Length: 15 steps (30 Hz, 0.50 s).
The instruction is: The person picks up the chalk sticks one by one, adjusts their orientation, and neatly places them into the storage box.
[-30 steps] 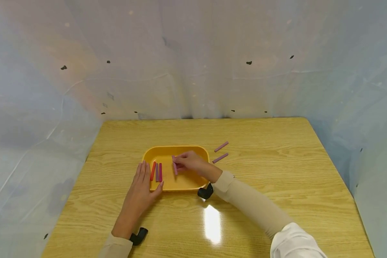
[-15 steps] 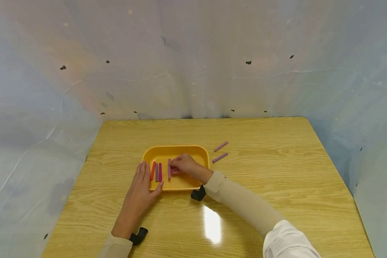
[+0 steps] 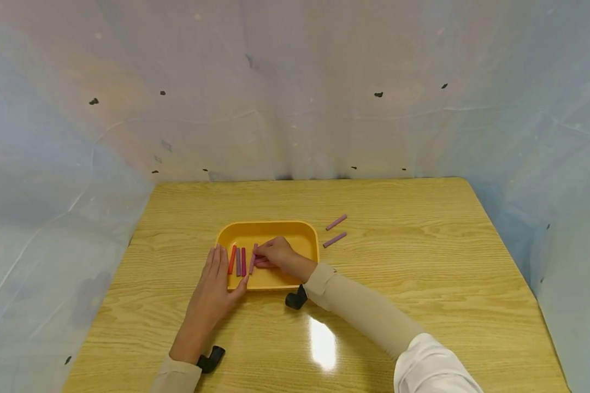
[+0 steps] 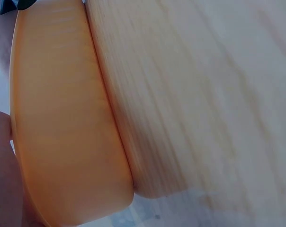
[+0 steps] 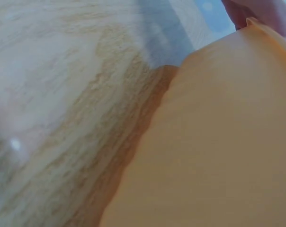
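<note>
A shallow yellow-orange tray (image 3: 297,232) lies on the table in the head view. My left hand (image 3: 216,292) rests along its left end, fingers straight over the rim, thumb at the front rim. Inside, a red stick (image 3: 232,260), a dull purple stick (image 3: 238,263) and a magenta stick (image 3: 243,263) lie side by side near those fingers. My right hand (image 3: 281,256) reaches into the tray and pinches a light purple, crayon-like stick (image 3: 252,266) just right of the magenta one. Both wrist views mostly show the tray's outer wall (image 4: 67,118), without the sticks.
Right of the tray, a pinkish-purple stick (image 3: 336,222) and a purple stick (image 3: 335,240) lie slanted on the wooden table (image 3: 423,262). A pale plastic sheet (image 3: 295,109) hangs behind and beside the table.
My right hand has moved left inside the tray, bringing the light purple stick close to the magenta one. The left hand stays in place.
</note>
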Each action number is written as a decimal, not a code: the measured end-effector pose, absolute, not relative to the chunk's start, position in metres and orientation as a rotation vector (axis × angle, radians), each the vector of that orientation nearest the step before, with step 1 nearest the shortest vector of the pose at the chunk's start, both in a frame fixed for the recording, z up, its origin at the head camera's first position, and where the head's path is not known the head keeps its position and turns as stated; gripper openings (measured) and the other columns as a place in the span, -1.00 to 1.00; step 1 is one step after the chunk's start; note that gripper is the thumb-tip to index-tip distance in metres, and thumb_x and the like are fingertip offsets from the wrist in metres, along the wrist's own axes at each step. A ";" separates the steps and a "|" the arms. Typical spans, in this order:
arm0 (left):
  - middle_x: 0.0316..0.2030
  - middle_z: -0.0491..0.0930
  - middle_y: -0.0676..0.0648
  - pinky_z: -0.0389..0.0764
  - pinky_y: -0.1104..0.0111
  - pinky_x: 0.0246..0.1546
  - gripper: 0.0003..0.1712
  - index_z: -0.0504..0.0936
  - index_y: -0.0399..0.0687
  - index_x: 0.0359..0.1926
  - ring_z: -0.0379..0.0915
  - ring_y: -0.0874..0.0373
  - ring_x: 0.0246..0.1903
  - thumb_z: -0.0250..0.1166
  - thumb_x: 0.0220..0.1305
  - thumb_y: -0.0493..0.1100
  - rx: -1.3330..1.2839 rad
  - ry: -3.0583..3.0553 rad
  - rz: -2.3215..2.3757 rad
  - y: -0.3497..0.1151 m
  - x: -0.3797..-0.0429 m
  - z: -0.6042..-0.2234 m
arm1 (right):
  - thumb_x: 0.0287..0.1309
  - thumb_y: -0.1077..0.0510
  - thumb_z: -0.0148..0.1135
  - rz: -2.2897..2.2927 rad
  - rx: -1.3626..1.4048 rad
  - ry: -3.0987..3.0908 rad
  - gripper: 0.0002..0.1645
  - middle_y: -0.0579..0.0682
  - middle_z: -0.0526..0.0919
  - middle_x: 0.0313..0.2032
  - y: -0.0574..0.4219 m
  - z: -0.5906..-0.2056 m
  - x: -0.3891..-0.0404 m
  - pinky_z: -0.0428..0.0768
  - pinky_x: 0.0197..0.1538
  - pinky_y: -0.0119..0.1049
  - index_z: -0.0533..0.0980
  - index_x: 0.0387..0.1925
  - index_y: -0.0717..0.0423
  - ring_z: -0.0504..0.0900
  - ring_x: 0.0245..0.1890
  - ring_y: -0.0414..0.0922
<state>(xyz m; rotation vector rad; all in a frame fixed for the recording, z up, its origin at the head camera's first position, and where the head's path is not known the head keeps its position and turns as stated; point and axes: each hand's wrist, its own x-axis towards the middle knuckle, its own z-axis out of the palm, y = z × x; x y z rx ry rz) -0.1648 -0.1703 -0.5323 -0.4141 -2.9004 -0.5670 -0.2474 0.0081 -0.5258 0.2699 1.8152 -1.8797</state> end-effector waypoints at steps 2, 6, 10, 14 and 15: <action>0.40 -0.13 -0.29 0.00 0.07 0.31 0.06 -0.08 -0.36 0.41 -0.29 -0.09 0.39 0.01 0.23 0.35 -0.418 -2.894 -0.569 -0.170 -0.165 -0.533 | 0.19 0.29 0.16 -1.886 0.279 1.809 -0.76 0.24 0.67 -0.39 0.007 -0.527 -0.248 0.63 -0.24 -0.21 0.58 -0.24 0.47 0.69 -0.35 0.03; 0.41 -0.14 -0.29 0.00 0.07 0.31 0.06 -0.08 -0.36 0.41 -0.30 -0.09 0.39 0.01 0.23 0.35 -0.420 -2.891 -0.578 -0.170 -0.165 -0.533 | 0.19 0.28 0.16 -1.895 0.288 1.796 -0.76 0.24 0.67 -0.38 0.007 -0.529 -0.248 0.63 -0.25 -0.22 0.58 -0.23 0.46 0.69 -0.36 0.01; 0.41 -0.14 -0.28 0.00 0.06 0.31 0.06 -0.08 -0.35 0.41 -0.29 -0.10 0.39 0.01 0.23 0.36 -0.416 -2.890 -0.580 -0.170 -0.165 -0.533 | 0.18 0.28 0.18 -1.917 0.294 1.789 -0.76 0.24 0.67 -0.38 0.006 -0.531 -0.249 0.64 -0.27 -0.23 0.59 -0.23 0.45 0.69 -0.37 0.01; 0.40 -0.14 -0.29 0.00 0.06 0.31 0.06 -0.08 -0.35 0.41 -0.28 -0.11 0.39 0.02 0.23 0.35 -0.419 -2.890 -0.584 -0.170 -0.165 -0.533 | 0.17 0.28 0.19 -1.910 0.283 1.813 -0.77 0.23 0.68 -0.39 0.005 -0.532 -0.249 0.64 -0.28 -0.23 0.60 -0.25 0.44 0.69 -0.38 0.01; 0.40 -0.14 -0.29 0.00 0.05 0.31 0.06 -0.08 -0.35 0.41 -0.28 -0.11 0.39 0.02 0.23 0.34 -0.419 -2.891 -0.588 -0.170 -0.165 -0.532 | 0.17 0.28 0.19 -1.905 0.281 1.821 -0.77 0.23 0.68 -0.40 0.005 -0.532 -0.249 0.64 -0.28 -0.23 0.60 -0.25 0.44 0.70 -0.38 0.01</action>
